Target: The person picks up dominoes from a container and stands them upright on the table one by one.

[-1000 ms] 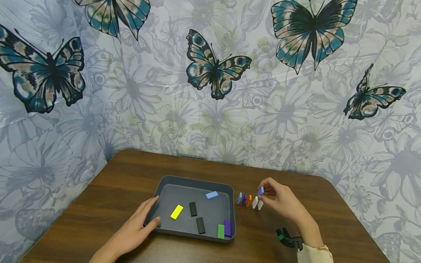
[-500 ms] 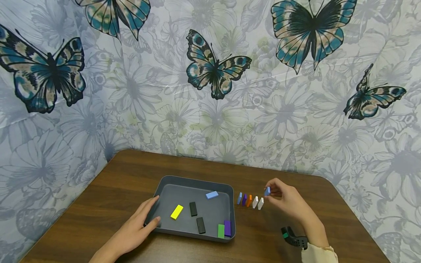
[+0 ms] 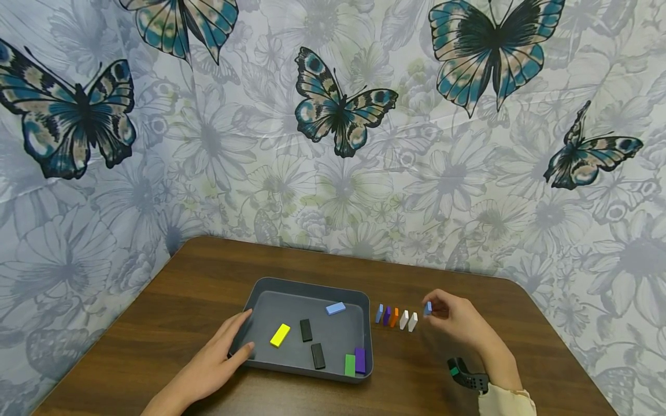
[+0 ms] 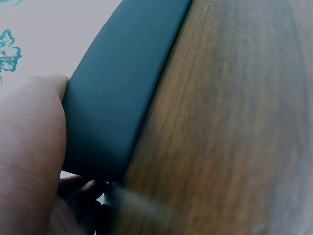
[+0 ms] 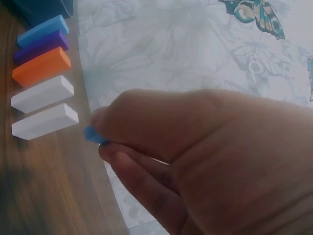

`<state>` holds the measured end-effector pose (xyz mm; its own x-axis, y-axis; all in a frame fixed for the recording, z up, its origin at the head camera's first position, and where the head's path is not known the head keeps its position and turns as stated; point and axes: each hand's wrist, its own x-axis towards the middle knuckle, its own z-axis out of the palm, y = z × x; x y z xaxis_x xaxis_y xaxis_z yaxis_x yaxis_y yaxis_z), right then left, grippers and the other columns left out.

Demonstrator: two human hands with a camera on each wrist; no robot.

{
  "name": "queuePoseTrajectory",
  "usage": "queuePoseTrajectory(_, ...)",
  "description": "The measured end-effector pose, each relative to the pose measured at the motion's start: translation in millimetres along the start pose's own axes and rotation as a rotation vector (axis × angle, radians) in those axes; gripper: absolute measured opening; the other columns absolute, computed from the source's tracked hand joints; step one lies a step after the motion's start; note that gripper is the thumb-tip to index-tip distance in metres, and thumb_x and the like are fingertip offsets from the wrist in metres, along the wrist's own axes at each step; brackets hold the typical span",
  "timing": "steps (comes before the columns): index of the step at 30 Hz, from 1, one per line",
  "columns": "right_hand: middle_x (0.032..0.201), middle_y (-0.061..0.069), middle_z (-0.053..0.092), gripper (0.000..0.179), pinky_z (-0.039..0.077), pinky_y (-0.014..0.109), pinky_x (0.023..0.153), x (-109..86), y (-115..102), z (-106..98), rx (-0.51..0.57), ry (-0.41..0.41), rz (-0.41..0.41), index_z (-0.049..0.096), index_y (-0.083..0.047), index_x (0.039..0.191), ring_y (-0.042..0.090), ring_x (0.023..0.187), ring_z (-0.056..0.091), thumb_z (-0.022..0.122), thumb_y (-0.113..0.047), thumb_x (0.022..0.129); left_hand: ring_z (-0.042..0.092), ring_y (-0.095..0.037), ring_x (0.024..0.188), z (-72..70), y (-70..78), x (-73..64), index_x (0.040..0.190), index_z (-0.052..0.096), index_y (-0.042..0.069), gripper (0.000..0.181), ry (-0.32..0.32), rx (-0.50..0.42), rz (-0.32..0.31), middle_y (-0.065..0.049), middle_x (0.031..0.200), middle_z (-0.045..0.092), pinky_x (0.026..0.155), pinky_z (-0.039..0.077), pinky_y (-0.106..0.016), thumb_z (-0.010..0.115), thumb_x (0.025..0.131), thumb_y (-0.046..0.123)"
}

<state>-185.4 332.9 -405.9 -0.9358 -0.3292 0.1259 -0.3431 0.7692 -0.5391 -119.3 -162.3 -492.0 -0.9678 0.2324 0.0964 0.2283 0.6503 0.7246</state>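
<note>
My right hand (image 3: 458,320) pinches a light blue domino (image 3: 428,308) upright between thumb and fingertips, close over the table. In the right wrist view only a small end of the domino (image 5: 92,134) shows past the thumb. Left of this hand is a row of standing dominoes: light blue (image 3: 379,314), purple (image 3: 387,316), orange (image 3: 394,318) and white ones (image 3: 413,322). A gap separates the held domino from the nearest white one. My left hand (image 3: 210,358) rests at the near left corner of a grey tray (image 3: 307,285), its fingers fairly straight and thumb over the rim.
Inside the tray lie a yellow domino (image 3: 280,335), black ones (image 3: 306,330), a light blue one (image 3: 335,308), a green one (image 3: 350,365) and a purple one (image 3: 360,360). The wooden table (image 3: 416,381) meets a butterfly-patterned cloth (image 3: 364,208) behind.
My right hand has moved right, away from the last white domino, and then slightly down, with the light blue domino in its fingers. The left hand and tray have stayed put.
</note>
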Motion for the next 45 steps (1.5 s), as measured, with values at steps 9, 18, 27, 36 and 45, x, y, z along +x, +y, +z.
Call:
queuePoseTrajectory(9,0.098,0.001,0.066,0.022,0.054,0.023,0.074,0.2,12.6,2.5,-0.008,-0.054,0.018,0.063,-0.010,0.106,0.016,0.090,0.067,0.071,-0.010,0.085,0.035,-0.028,0.139,-0.6,1.8,0.1,0.153,0.025,0.019,0.066,0.015,0.024,0.008,-0.005,0.154,0.030,0.103,0.037,-0.055,0.047,0.099,0.049)
queuePoseTrajectory(18,0.096,0.002,0.067,0.020,0.053,0.023,0.072,1.6,21.8,10.5,-0.011,-0.075,0.044,0.064,-0.012,0.103,0.012,0.087,0.065,0.071,-0.010,0.085,0.035,-0.029,0.139,-0.8,1.9,0.0,0.153,0.025,0.020,0.066,0.015,0.016,0.009,-0.005,0.154,0.030,0.102,0.037,-0.056,0.048,0.099,0.048)
queuePoseTrajectory(27,0.096,0.003,0.067,0.022,0.053,0.022,0.071,4.0,28.8,17.7,0.028,-0.110,0.037,0.064,-0.010,0.104,0.014,0.088,0.065,0.073,-0.015,0.084,0.035,-0.031,0.138,-0.2,0.8,0.4,0.153,0.025,0.020,0.066,0.014,0.007,0.013,-0.006,0.154,0.030,0.102,0.037,-0.057,0.048,0.098,0.048)
queuePoseTrajectory(36,0.098,0.002,0.068,0.025,0.054,0.025,0.073,5.5,32.2,22.0,0.030,-0.140,0.080,0.065,-0.010,0.106,0.015,0.090,0.065,0.074,-0.016,0.083,0.035,-0.031,0.138,-0.1,0.4,0.9,0.153,0.025,0.019,0.066,0.018,0.012,0.020,-0.006,0.153,0.030,0.102,0.037,-0.057,0.049,0.098,0.048)
queuePoseTrajectory(45,0.095,0.001,0.068,0.027,0.052,0.022,0.071,6.7,33.4,24.2,0.038,-0.155,0.079,0.064,-0.009,0.107,0.015,0.088,0.064,0.075,-0.019,0.084,0.036,-0.029,0.138,-0.2,0.8,1.0,0.153,0.026,0.018,0.066,0.025,0.025,0.019,-0.005,0.153,0.031,0.102,0.038,-0.056,0.048,0.099,0.048)
